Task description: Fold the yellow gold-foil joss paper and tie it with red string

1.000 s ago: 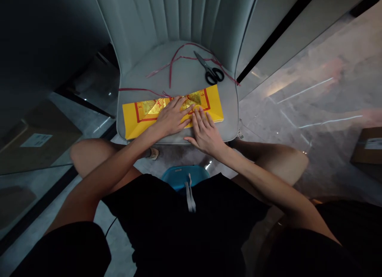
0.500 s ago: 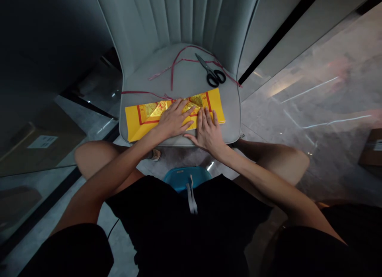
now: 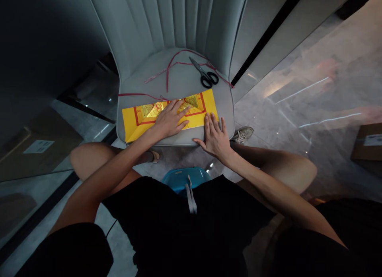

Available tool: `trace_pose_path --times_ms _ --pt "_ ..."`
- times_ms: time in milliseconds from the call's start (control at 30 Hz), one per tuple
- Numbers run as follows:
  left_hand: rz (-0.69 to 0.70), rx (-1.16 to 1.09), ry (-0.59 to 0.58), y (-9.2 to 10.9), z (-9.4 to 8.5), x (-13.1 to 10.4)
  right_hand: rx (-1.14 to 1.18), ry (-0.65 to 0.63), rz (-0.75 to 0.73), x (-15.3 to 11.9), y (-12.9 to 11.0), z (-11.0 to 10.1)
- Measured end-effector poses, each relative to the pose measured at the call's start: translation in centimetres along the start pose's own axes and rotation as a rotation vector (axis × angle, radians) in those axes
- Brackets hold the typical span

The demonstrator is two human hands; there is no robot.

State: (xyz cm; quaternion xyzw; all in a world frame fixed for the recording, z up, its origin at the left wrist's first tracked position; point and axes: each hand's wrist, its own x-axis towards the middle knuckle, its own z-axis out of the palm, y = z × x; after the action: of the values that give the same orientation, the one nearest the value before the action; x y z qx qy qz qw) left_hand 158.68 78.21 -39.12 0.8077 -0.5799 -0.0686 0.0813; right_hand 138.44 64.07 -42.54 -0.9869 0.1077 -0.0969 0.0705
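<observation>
A folded stack of yellow joss paper (image 3: 140, 124), printed with red borders and gold foil, lies across the front of the grey chair seat (image 3: 179, 80). My left hand (image 3: 170, 120) rests flat on its middle with the fingers spread and covers part of the print. At the paper's lower right edge, my right hand (image 3: 216, 136) lies with fingers stretched and thumb out, its fingertips touching the edge. Behind the paper are black-handled scissors (image 3: 205, 76) and thin red plastic strings (image 3: 168, 72).
The padded chair back (image 3: 176, 18) rises behind the seat. Between my legs sits a blue plastic stool (image 3: 176, 177). Cardboard boxes stand on the left (image 3: 44, 138) and on the floor at right (image 3: 368, 146). A shoe (image 3: 243, 134) shows beside the seat.
My right hand has slid right along the paper towards its right end. The left hand stays on the middle of the paper. The whole view has shifted slightly.
</observation>
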Motion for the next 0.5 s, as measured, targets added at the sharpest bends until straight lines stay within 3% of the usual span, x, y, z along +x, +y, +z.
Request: trace_pose_path --times_ms 167,300,500 --pt "0.006 0.031 0.018 0.0 -0.1 0.0 0.002 0.021 -0.005 -0.9 1.6 -0.4" --pt "-0.012 0.055 -0.031 0.4 -0.5 0.2 -0.022 0.046 0.032 -1.6 2.5 -0.4" --pt "-0.016 0.083 -0.056 0.7 -0.8 0.3 -0.080 -0.023 0.124 -1.5 2.0 -0.8"
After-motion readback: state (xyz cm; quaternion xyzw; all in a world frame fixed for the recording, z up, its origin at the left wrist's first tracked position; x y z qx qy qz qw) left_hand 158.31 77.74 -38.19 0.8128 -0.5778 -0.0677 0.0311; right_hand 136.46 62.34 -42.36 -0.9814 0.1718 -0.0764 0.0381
